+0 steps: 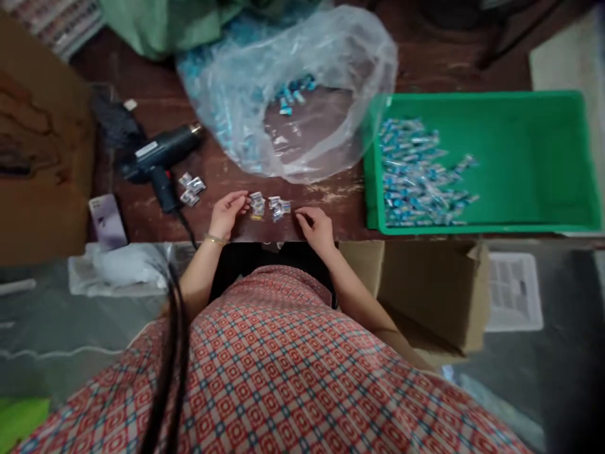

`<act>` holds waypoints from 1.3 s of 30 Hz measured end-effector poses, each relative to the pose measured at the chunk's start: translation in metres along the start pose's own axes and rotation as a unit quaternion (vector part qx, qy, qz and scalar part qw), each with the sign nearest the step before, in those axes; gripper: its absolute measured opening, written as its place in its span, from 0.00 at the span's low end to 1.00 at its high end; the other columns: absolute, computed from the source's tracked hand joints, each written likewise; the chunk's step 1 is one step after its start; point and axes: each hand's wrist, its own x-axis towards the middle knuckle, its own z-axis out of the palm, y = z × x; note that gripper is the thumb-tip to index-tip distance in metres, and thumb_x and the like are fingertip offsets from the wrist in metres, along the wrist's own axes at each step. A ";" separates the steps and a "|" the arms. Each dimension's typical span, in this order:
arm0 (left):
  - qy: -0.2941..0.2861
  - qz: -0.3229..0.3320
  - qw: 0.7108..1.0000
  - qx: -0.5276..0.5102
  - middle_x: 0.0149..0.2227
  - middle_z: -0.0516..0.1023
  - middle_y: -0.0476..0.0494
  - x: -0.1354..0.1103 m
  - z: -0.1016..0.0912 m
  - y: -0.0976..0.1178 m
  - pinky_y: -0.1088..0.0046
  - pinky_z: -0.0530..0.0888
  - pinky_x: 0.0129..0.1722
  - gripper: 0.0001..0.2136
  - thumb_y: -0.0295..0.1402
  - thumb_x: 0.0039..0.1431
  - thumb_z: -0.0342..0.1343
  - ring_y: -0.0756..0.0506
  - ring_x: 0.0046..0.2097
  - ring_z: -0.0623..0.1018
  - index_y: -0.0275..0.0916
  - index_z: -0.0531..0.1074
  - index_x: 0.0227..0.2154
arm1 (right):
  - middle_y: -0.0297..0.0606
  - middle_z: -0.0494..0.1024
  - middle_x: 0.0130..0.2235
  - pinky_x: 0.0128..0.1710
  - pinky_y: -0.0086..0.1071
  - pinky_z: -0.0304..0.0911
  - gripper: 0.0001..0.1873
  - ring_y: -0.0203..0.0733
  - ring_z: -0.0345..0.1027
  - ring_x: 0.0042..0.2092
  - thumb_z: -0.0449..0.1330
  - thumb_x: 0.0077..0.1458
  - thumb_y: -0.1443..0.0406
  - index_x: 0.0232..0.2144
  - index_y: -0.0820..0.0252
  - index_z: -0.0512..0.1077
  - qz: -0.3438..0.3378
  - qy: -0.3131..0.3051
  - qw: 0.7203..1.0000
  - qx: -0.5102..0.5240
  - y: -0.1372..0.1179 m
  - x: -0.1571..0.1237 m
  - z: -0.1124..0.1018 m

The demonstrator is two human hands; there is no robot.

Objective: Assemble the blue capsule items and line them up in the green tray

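Note:
Two small clusters of shiny little packets lie side by side at the table's front edge: a left cluster (257,205) with a yellow bit at its lower end, and a right cluster (278,208). My left hand (227,213) rests beside the left cluster, fingers stretched and loosely bent, tips at or very near its edge. On the other side, my right hand (316,227) lies just right of the right cluster, with a gap between thumb and forefinger. Nothing shows in either hand. Several similar loose packets (191,188) sit farther left, near a black heat gun (158,157).
A clear plastic bag (331,57) of blue-and-white small pieces spreads open at the back. To the right stands a green bin (520,157), with many such pieces in its left part. A phone (108,221) and a cardboard box (42,139) are at left; an open carton (425,290) stands below the table.

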 end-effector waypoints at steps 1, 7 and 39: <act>0.009 0.005 1.000 0.007 0.36 0.86 0.47 -0.002 -0.008 -0.004 0.60 0.79 0.40 0.17 0.54 0.44 0.73 0.42 0.36 0.81 0.54 0.84 0.36 | 0.44 0.86 0.47 0.56 0.48 0.70 0.14 0.50 0.78 0.50 0.58 0.70 0.58 0.44 0.56 0.83 -0.015 -0.005 1.000 -0.019 -0.002 0.002 0.010; -0.011 0.011 0.996 0.089 0.37 0.86 0.45 -0.013 -0.011 -0.032 0.62 0.77 0.42 0.13 0.45 0.59 0.66 0.45 0.35 0.79 0.46 0.82 0.42 | 0.46 0.83 0.55 0.56 0.50 0.62 0.16 0.55 0.70 0.55 0.64 0.68 0.56 0.53 0.54 0.83 -0.063 -0.010 0.982 -0.180 0.000 0.017 0.041; -0.103 0.061 0.989 0.084 0.27 0.80 0.47 -0.015 0.056 -0.016 0.70 0.69 0.35 0.16 0.47 0.50 0.70 0.48 0.30 0.72 0.37 0.83 0.30 | 0.34 0.81 0.32 0.38 0.32 0.68 0.18 0.38 0.70 0.34 0.64 0.60 0.50 0.32 0.57 0.79 0.125 -0.012 0.968 0.216 -0.060 0.031 0.018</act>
